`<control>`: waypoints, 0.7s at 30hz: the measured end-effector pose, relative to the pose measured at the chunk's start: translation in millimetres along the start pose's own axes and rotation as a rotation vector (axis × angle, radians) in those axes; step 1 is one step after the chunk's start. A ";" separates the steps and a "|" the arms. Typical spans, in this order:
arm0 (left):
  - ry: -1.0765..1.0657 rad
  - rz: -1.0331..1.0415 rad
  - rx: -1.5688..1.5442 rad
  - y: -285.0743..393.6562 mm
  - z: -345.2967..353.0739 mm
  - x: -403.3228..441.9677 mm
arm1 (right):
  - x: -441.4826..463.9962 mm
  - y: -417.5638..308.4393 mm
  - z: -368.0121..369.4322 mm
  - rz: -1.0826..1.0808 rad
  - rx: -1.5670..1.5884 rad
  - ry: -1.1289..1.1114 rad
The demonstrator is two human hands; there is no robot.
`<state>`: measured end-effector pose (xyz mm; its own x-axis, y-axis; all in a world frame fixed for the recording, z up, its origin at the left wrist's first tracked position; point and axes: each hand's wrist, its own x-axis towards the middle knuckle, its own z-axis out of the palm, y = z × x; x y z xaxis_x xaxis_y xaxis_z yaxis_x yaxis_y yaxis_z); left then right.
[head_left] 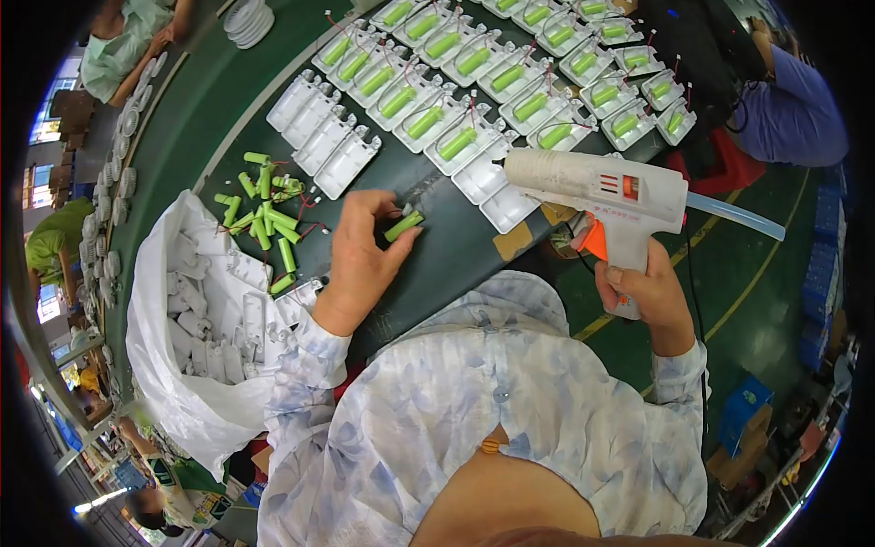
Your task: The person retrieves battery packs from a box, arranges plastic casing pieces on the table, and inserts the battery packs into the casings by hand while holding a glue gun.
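Note:
My left hand [357,260] pinches a green cylindrical battery [403,226] between thumb and fingers, just above the dark table. My right hand [652,284] is wrapped round the handle of a white glue gun [597,180] with an orange trigger. Its nozzle points left over an empty white plastic housing [507,210], and a translucent glue stick [738,215] juts from its back. Loose green batteries [264,219] with thin wires lie in a heap left of my left hand. Beyond both hands, rows of white housings [428,123] each hold a green battery.
Several empty white housings [324,137] stand in a row on the dark table [410,292]. A white plastic bag [150,310] full of white parts leans at the left. Another person's purple sleeve [788,114] is at the right; white discs [248,23] are stacked at the top.

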<state>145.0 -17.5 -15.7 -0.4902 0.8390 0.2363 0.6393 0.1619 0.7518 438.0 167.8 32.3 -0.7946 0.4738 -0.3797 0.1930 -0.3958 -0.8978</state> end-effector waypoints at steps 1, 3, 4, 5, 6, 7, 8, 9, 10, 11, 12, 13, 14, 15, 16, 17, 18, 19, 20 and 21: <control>0.018 -0.061 -0.100 1.2 3.7 1.6 | -2.3 -3.8 -1.2 0.022 -0.021 -0.017; -0.088 -0.051 0.001 7.0 -0.4 6.9 | -4.6 -9.2 -2.3 0.054 -0.060 -0.038; -0.139 -0.045 0.055 7.0 -3.0 8.0 | -4.4 -11.0 -1.5 0.063 -0.078 -0.042; -0.176 0.084 0.142 0.5 -3.0 8.3 | -4.4 -11.9 -0.4 0.072 -0.095 -0.048; -0.187 0.150 0.194 0.2 -2.0 9.5 | -4.1 -12.1 0.2 0.092 -0.111 -0.048; -0.197 0.216 0.248 0.8 -1.9 11.3 | -2.9 -12.1 0.7 0.109 -0.127 -0.049; -0.208 0.282 0.304 1.6 -2.3 12.5 | -1.6 -11.8 1.8 0.126 -0.142 -0.051; -0.200 0.294 0.316 2.7 -1.8 13.3 | -0.1 -11.7 3.4 0.127 -0.135 -0.052; -0.192 0.307 0.327 4.2 -0.8 14.2 | 1.5 -11.7 5.1 0.127 -0.128 -0.053; -0.183 0.322 0.339 5.4 -0.3 15.3 | 2.5 -11.8 5.7 0.126 -0.122 -0.052; -0.185 0.329 0.354 5.7 -0.5 16.2 | 3.4 -11.4 5.6 0.131 -0.126 -0.056; -0.187 0.336 0.368 6.0 -0.9 16.9 | 4.1 -10.8 5.4 0.136 -0.130 -0.059; -0.189 0.343 0.383 6.2 -1.0 17.4 | 4.7 -10.4 5.1 0.142 -0.134 -0.063; -0.196 0.335 0.386 6.3 -1.3 17.9 | 5.4 -10.3 5.8 0.136 -0.129 -0.059; -0.204 0.328 0.389 6.4 -1.7 18.3 | 5.9 -10.4 7.3 0.129 -0.124 -0.055; -0.213 0.321 0.392 6.7 -2.1 18.6 | 5.8 -10.4 8.1 0.123 -0.118 -0.050; -0.219 0.308 0.375 6.5 -2.8 19.4 | 5.1 -10.6 7.4 0.129 -0.126 -0.051; -0.224 0.297 0.357 6.0 -3.6 20.8 | 3.9 -11.1 5.9 0.134 -0.135 -0.051; -0.229 0.285 0.340 5.8 -4.0 22.7 | 3.2 -11.1 4.5 0.138 -0.144 -0.052; -0.223 0.252 0.288 7.9 -3.8 25.3 | 3.2 -10.8 3.3 0.141 -0.135 -0.051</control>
<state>135.4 3.0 -1.5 -0.1780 0.9573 0.2278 0.8772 0.0495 0.4775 431.5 171.0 41.6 -0.7819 0.3789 -0.4951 0.3772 -0.3447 -0.8596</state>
